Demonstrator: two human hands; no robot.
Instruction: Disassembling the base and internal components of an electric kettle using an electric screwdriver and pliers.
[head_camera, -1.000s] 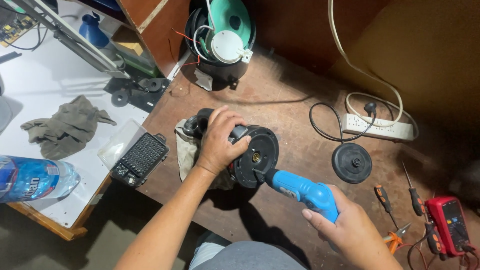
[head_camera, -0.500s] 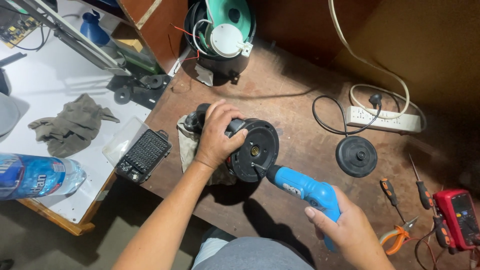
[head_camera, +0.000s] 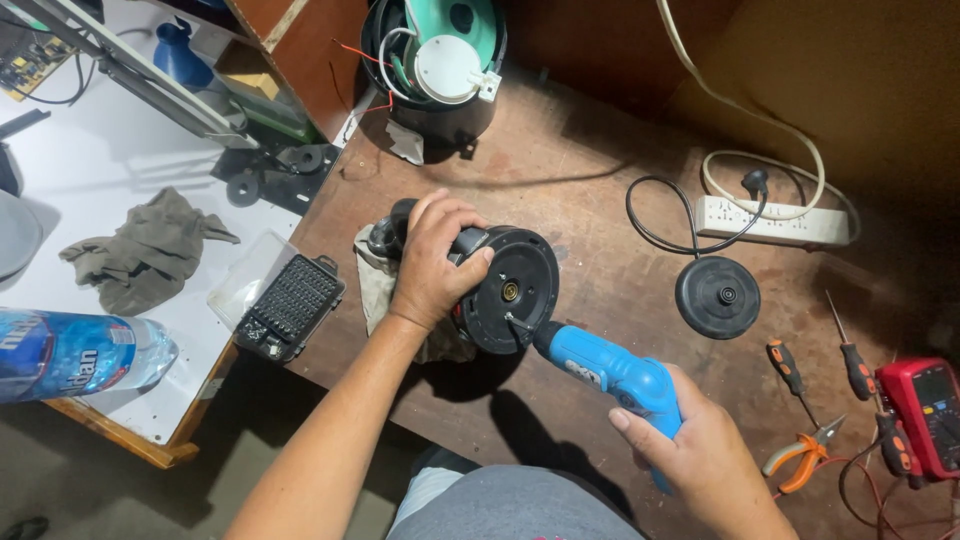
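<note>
right hand (head_camera: 700, 455) drives a blue electric screwdriver (head_camera: 608, 372) into a black round appliance base (head_camera: 510, 290) that the left hand (head_camera: 432, 262) pins down.

nearest, the right hand is wrapped tight around the screwdriver's grip, tip angled up-left onto the base's underside. just past it, the left hand is clamped over the base's body, holding it on its side on a rag (head_camera: 378, 290) so the underside faces the tool. left of that hand, an open bit case (head_camera: 292, 303); right of the screwdriver, a black disc (head_camera: 717, 297) lies on the bench (head_camera: 590, 150); farther, a power strip (head_camera: 770, 222).
</note>
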